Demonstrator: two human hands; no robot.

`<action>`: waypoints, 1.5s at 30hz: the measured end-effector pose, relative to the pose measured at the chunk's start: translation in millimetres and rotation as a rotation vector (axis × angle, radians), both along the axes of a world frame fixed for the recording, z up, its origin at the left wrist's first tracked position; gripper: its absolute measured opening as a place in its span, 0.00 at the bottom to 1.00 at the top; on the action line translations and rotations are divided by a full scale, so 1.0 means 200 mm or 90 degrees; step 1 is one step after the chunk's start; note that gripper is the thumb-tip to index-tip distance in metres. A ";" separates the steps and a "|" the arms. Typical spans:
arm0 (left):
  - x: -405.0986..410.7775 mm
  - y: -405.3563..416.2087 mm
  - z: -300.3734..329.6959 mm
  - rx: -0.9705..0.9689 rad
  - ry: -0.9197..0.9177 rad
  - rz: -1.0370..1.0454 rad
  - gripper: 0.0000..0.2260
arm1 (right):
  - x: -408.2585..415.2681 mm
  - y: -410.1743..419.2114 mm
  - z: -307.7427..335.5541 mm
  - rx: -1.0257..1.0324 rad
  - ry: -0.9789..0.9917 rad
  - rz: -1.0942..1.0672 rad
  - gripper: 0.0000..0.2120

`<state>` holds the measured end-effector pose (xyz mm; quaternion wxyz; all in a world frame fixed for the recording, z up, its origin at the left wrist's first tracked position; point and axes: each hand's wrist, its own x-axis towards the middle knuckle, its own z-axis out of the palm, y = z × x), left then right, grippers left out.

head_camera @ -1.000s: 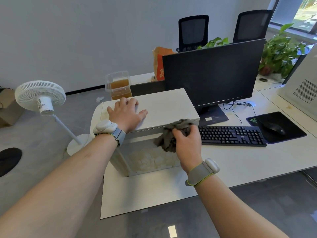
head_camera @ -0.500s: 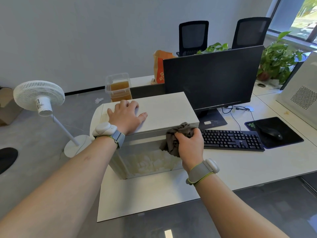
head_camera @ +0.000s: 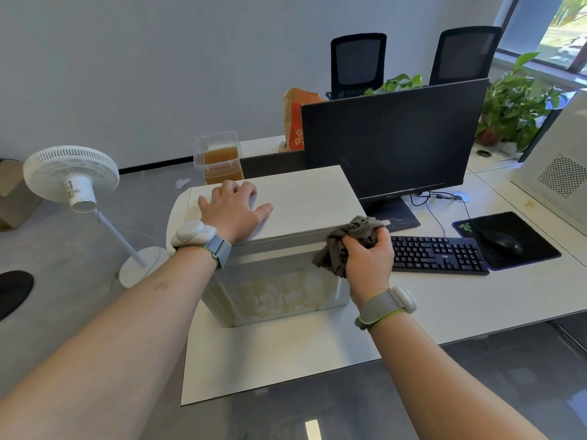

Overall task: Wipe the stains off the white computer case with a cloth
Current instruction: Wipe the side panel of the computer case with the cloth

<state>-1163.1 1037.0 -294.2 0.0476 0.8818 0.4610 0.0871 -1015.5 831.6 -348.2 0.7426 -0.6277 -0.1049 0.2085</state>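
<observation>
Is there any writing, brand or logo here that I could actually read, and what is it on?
No words are legible.
Mouse pad: green logo in its corner, no letters readable.
Fan: hub label, too small to read.
Orange bag: printed marks, blurred.
Monitor: bezel mark, too small.
Keyboard: key legends, too small.

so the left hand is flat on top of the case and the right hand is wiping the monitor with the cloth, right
Not quite. The head view shows the right hand pressing the cloth against the case at its upper right edge, not the monitor. The left hand does lie flat on top.
</observation>
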 end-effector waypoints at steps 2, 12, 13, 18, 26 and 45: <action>0.00 0.00 0.00 0.006 0.001 -0.002 0.22 | 0.01 -0.01 -0.03 -0.032 0.055 -0.018 0.10; 0.00 0.00 0.01 -0.001 0.006 0.003 0.22 | 0.08 -0.06 -0.14 -0.069 0.164 -0.007 0.09; 0.00 0.00 0.01 -0.004 0.006 0.003 0.22 | 0.08 -0.08 -0.15 -0.082 0.166 -0.021 0.09; 0.00 0.00 0.01 -0.003 0.004 0.006 0.22 | 0.02 -0.06 -0.08 0.016 0.042 0.050 0.10; 0.00 0.00 0.01 -0.007 0.001 0.006 0.22 | 0.02 -0.10 -0.15 -0.198 0.048 0.100 0.10; 0.00 0.00 -0.01 0.016 0.005 -0.001 0.21 | 0.06 -0.06 -0.49 -0.500 0.057 0.152 0.10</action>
